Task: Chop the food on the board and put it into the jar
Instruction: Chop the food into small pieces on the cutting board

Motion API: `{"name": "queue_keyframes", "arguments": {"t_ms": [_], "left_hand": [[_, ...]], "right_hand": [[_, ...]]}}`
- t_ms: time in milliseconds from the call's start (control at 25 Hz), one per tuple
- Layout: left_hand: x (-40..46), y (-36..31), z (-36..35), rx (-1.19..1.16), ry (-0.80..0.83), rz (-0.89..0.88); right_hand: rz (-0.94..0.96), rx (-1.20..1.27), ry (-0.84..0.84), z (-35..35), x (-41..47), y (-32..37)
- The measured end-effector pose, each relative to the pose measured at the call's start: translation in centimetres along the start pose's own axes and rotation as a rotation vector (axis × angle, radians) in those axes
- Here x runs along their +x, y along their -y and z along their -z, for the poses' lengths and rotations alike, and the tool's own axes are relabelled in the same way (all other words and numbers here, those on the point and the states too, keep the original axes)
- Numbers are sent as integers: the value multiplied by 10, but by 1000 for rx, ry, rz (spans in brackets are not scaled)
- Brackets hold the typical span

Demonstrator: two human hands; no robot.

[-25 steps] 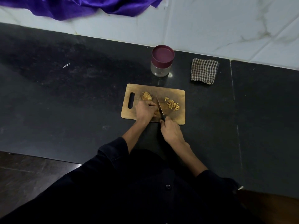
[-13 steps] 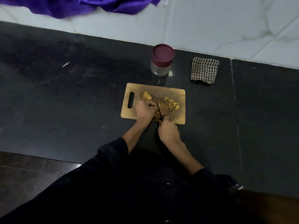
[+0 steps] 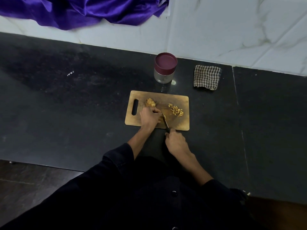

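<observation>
A wooden cutting board (image 3: 181, 125) lies on the black counter. A small heap of chopped yellow pieces (image 3: 177, 111) sits on its right half, and a larger yellow chunk (image 3: 150, 102) lies near its handle slot. My left hand (image 3: 149, 117) is curled over food at the board's middle; what it holds is hidden under the fingers. My right hand (image 3: 175, 141) grips the handle of a knife (image 3: 165, 121), whose blade rests beside my left fingers. A clear jar (image 3: 164, 68) with a maroon lid on stands behind the board.
A folded checked cloth (image 3: 206, 77) lies to the right of the jar. Purple fabric (image 3: 86, 10) hangs over the white marble wall at the back. The counter's front edge runs along the lower left, with dark floor below.
The knife and my right hand have drawn back a little toward me, the blade now lower on the board. My left hand stays in place.
</observation>
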State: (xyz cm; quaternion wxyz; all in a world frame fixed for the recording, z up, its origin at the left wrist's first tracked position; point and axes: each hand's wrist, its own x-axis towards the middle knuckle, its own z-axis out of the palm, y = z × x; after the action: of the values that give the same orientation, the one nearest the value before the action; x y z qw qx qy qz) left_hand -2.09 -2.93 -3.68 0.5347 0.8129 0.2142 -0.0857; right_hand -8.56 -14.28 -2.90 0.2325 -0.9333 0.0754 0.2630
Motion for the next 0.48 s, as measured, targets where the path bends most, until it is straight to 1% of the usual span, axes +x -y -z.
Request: {"name": "queue_keyframes", "arguments": {"t_ms": [120, 240, 400, 480], "left_hand": [[1, 1, -1, -11, 3, 4], [2, 2, -2, -5, -10, 17], [4, 4, 4, -31, 38, 25], [4, 5, 8, 3, 24, -26]], "right_hand": [[29, 15, -40, 6, -1, -8], [1, 56, -90, 19, 7, -12], [10, 100, -79, 24, 8, -8], [27, 115, -61, 18, 5, -3]]}}
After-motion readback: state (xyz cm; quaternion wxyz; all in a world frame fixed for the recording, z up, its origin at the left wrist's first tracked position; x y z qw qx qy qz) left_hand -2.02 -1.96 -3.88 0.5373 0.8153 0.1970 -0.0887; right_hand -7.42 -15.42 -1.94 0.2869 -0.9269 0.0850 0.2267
